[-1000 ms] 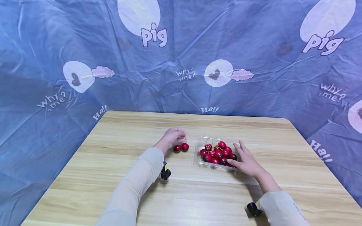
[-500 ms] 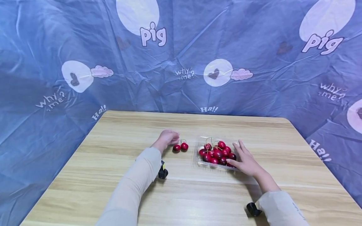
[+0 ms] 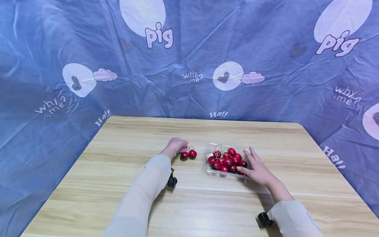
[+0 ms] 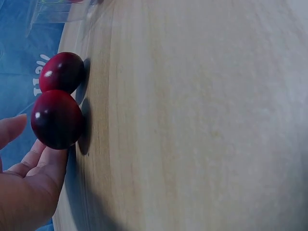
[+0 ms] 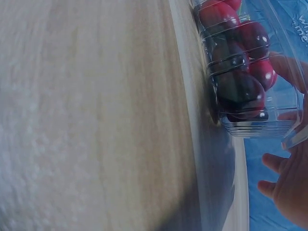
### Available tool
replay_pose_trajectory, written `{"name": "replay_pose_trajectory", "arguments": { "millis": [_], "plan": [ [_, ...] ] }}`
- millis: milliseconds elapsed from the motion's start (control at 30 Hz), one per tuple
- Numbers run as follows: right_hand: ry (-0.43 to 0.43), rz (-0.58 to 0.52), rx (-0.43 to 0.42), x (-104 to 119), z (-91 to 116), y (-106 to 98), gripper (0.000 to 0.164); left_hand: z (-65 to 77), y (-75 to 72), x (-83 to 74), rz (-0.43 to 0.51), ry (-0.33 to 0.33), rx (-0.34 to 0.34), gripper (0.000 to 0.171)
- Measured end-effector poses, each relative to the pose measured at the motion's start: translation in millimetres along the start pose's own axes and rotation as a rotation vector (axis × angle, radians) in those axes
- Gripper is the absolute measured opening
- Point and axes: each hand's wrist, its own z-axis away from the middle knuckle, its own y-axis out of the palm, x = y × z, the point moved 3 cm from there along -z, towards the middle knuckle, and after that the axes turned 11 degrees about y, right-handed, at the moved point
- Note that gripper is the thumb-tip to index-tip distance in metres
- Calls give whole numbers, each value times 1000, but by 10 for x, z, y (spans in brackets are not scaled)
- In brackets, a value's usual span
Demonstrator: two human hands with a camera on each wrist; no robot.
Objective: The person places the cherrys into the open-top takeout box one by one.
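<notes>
A pair of dark red cherries (image 3: 192,153) with thin stems lies on the wooden table, left of a clear plastic container (image 3: 209,171). My left hand (image 3: 176,145) is just behind and left of the pair. In the left wrist view its thumb (image 4: 10,130) and fingers (image 4: 45,166) are apart, right by the nearer cherry (image 4: 57,120), with nothing held. Several more cherries (image 3: 227,161) fill the container. At the container's right end rests my right hand (image 3: 258,169), fingers spread and thumb reaching over the cherries. In the right wrist view, two fingertips (image 5: 273,162) show outside the plastic wall.
The light wood table (image 3: 207,204) reaches back to a blue printed cloth (image 3: 183,92) hanging behind it. Black wrist cameras (image 3: 172,180) sit at both sleeves, close above the tabletop.
My left hand has moved left, off the two cherries, uncovering their stems, then settled slightly nearer. The right hand and the container stay in place.
</notes>
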Motion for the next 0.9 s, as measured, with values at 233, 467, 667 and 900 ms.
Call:
{"name": "replay_pose_trajectory", "arguments": {
  "millis": [233,467,667,900],
  "plan": [
    [0,-4,6,-3,-8,4,80,47,-23,-24,38,53,41,28],
    [11,-2,11,3,-9,-10,81,47,37,-61,-16,9,10,24],
    [13,0,11,2,-6,-6,82,-470,53,392,-33,0,31,21],
    [5,5,7,-2,-2,-6,81,-1201,61,1064,-24,14,92,22]
  ]
}}
